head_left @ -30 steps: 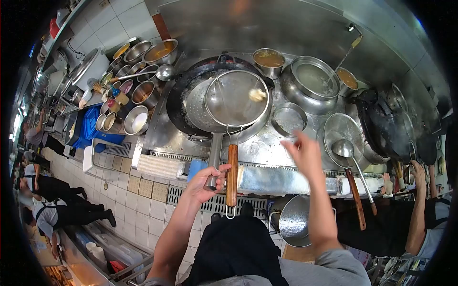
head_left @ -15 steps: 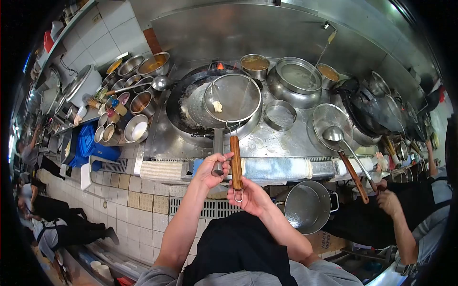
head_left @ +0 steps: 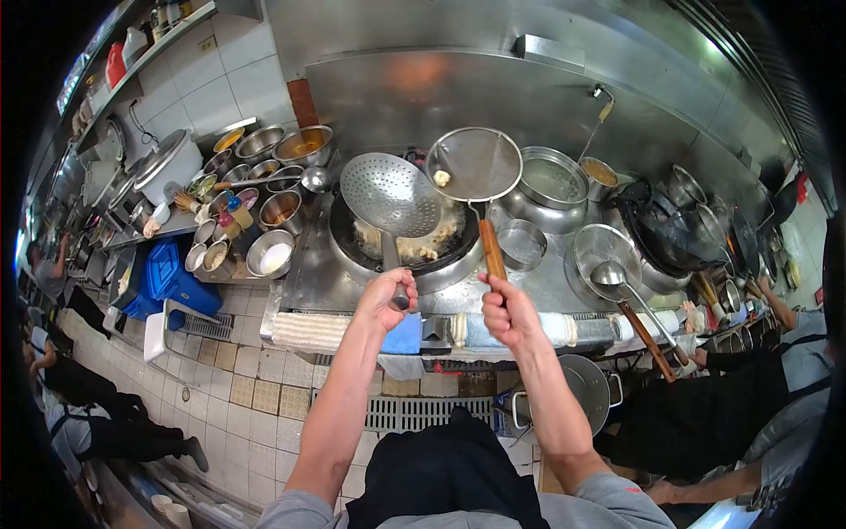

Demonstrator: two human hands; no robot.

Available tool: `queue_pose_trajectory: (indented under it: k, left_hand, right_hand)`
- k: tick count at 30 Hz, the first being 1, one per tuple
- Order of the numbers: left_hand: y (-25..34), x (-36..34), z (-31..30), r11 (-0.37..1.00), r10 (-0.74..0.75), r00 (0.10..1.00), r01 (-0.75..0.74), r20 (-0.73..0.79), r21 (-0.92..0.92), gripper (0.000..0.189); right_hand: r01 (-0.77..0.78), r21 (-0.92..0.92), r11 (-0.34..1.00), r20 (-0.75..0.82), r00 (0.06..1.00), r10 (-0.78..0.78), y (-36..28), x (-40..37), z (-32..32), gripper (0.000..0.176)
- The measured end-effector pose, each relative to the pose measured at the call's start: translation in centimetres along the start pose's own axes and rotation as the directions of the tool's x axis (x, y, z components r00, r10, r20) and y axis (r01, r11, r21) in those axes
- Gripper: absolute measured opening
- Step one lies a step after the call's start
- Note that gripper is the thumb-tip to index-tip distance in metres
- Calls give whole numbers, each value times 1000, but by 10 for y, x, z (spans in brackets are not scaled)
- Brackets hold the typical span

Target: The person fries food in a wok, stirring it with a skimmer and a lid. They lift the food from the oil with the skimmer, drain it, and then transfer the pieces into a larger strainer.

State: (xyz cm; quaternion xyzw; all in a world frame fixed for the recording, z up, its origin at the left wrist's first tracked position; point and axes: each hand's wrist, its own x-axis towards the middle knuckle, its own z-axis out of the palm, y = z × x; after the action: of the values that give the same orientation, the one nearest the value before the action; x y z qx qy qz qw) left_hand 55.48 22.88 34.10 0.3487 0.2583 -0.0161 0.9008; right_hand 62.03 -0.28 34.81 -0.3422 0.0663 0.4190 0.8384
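My left hand (head_left: pixel 386 298) is closed round the metal handle of a large perforated skimmer (head_left: pixel 390 194), which is held above the wok. My right hand (head_left: pixel 511 310) grips the wooden handle of a fine-mesh strainer (head_left: pixel 480 159). One small pale lump of food (head_left: pixel 441 178) sits in that mesh. Below, the dark wok (head_left: pixel 343 222) contains bubbling oil and several pale food pieces (head_left: pixel 429 240), partly hidden by the skimmer. The strainer is beside the skimmer, over the wok's far right edge.
To the right are a metal ring (head_left: pixel 522 244), a large pot (head_left: pixel 564 176), and a ladle (head_left: pixel 608 274) resting on another mesh strainer (head_left: pixel 584 256). Metal bowls (head_left: pixel 280 210) crowd the left. A stockpot (head_left: pixel 588 388) stands low at right, near a co-worker's dark apron (head_left: pixel 705 397).
The skimmer and strainer, formerly overlapping, are now apart: the strainer has moved right, the skimmer is lifted. My right hand has shifted up its handle. Food in the wok has come into view.
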Motion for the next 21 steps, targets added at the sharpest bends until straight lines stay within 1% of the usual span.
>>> queue_pose_trajectory:
  k: [1,3,4,5,6,7,8,9,10,11,12,14,15,17,18,19,20,21]
  left_hand:
    - [6,-5,0,1000,11,1000,-11,-1,-3,15]
    - [16,-15,1,993,62,993,-51,-102,109,10]
    - [17,-19,0,990,82,986,-64,-147,126,6]
    - [16,-19,-5,989,88,986,-69,-145,129,6]
    - [14,-15,-14,991,85,987,-69,-136,118,5]
    - [11,-14,-19,992,82,988,-69,-128,106,8]
    - [9,-18,-18,990,89,984,-71,-156,119,9]
    - [7,-20,-20,990,92,983,-74,-157,118,9]
    - [7,-22,-24,987,114,980,-94,-163,128,9]
    - [4,-24,-27,985,133,976,-110,-171,136,9]
    - [2,-26,-30,985,130,976,-107,-176,134,9]
    - [2,-30,-31,948,222,951,-160,-213,277,7]
    - [2,-31,-32,948,219,951,-156,-216,276,7]
    - [0,-31,-34,889,344,913,-241,-220,389,9]
    - [-2,-27,-38,891,336,916,-232,-221,390,9]
    - [-4,-22,-41,850,383,894,-244,-232,466,9]
    - [-3,-17,-44,802,435,869,-255,-234,541,11]
    - [-1,-19,-40,800,433,872,-254,-229,544,11]
  right_hand:
    - [4,-27,1000,-13,1000,-4,-10,9,1,14]
    - [9,-54,999,-15,1000,-10,-23,31,6,12]
    - [47,-195,980,-93,993,-66,-28,45,5,10]
    - [73,-334,940,-164,977,-134,-32,58,4,9]
    - [78,-333,940,-159,978,-138,-34,73,-1,9]
    - [132,-532,836,-181,947,-264,-35,90,-9,11]
    - [157,-707,690,-177,905,-388,-35,104,-14,14]
    - [158,-707,689,-174,906,-387,-37,114,-20,14]
    - [153,-899,410,-101,839,-535,-41,120,-25,15]
    - [97,-991,89,18,768,-641,-40,124,-32,16]
    - [95,-991,90,16,771,-637,-35,118,-32,16]
    - [158,-987,-25,123,652,-748,-23,92,-25,29]
    - [155,-988,-23,120,655,-746,-18,83,-26,29]
    - [260,-952,161,67,691,-719,-11,68,-33,31]
    - [266,-953,147,89,706,-703,-9,63,-34,36]
    - [258,-954,154,78,706,-704,-6,58,-36,36]
    - [256,-956,146,76,693,-717,-5,53,-35,36]
    - [255,-957,136,76,677,-732,-4,49,-31,35]
